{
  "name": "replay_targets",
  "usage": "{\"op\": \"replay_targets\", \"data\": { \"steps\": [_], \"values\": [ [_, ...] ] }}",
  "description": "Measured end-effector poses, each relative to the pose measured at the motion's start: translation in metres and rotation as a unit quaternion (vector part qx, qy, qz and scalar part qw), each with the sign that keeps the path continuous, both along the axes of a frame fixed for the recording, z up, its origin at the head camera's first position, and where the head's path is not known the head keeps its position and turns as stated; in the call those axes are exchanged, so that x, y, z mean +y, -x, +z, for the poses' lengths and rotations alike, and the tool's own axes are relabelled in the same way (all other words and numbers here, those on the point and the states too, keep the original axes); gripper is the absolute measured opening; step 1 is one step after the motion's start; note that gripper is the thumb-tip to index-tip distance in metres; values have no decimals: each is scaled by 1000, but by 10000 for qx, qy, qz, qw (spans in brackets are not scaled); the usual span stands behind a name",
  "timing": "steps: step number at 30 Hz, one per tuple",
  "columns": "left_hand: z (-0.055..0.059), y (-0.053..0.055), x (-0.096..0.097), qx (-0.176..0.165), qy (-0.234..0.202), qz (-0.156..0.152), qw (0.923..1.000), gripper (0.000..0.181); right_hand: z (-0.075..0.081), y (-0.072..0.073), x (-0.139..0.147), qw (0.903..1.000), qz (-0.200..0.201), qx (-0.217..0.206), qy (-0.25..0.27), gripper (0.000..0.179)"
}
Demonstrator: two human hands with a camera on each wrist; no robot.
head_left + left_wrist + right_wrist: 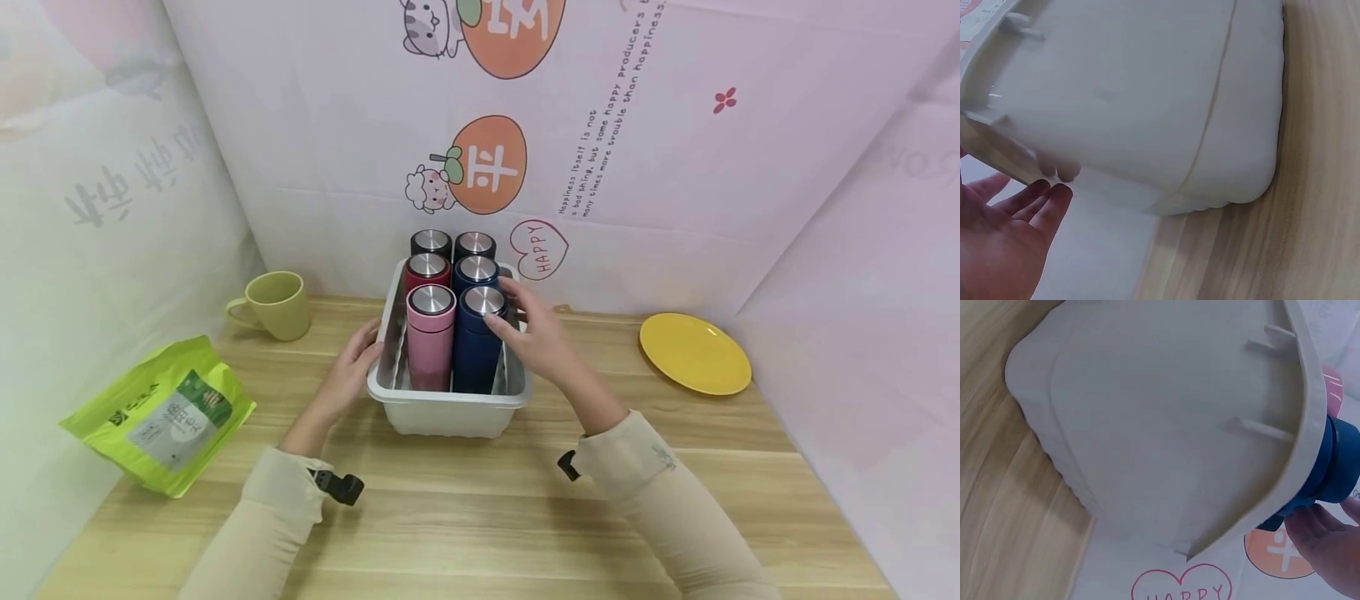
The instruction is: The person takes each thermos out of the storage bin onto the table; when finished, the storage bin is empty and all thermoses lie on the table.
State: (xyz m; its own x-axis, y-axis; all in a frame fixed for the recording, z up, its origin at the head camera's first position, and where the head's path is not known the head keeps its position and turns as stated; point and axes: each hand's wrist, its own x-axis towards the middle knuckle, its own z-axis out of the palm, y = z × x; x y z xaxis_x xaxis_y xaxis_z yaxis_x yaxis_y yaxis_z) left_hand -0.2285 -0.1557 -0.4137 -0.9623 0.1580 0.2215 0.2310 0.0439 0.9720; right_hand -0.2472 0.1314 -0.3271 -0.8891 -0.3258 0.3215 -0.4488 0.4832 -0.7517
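A light grey plastic bin [448, 417] holds several upright thermos bottles with silver-topped lids. In its front row stand a pink thermos bottle [431, 354] and a dark blue thermos bottle [475, 358]; behind are a red bottle [427, 268], another blue bottle [477, 270] and two black-lidded ones. My right hand [542, 337] holds the front dark blue bottle near its lid, thumb in front and fingers behind. The right wrist view shows the fingertips [1310, 522] against the blue bottle. At the bin's left rim, my left hand [348, 367] touches the side with extended fingers [1050, 209].
A yellow-green mug [279, 307] stands at the back left. In front of it, a bright green pouch [168, 417] leans by the left wall. A yellow plate [695, 354] lies at the right on the wooden table [465, 533]. A printed cloth hangs behind the bin.
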Motion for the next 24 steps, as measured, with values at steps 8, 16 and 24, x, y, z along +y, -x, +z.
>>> {"op": "replay_targets", "data": {
  "steps": [8, 16, 24],
  "values": [
    [-5, 2, 1, -120, 115, 109, 9998, 51, -9, 3, -8, 9993, -46, -260, 272, 61],
    [-7, 3, 0, -227, -484, -58, 9986, 52, -16, 5, -15, 9975, -117, -85, 688, 61],
    [-10, 4, 4, -304, -752, 5, 9967, 52, -19, 5, -15, 9952, -392, 147, 889, 58]
  ]
}}
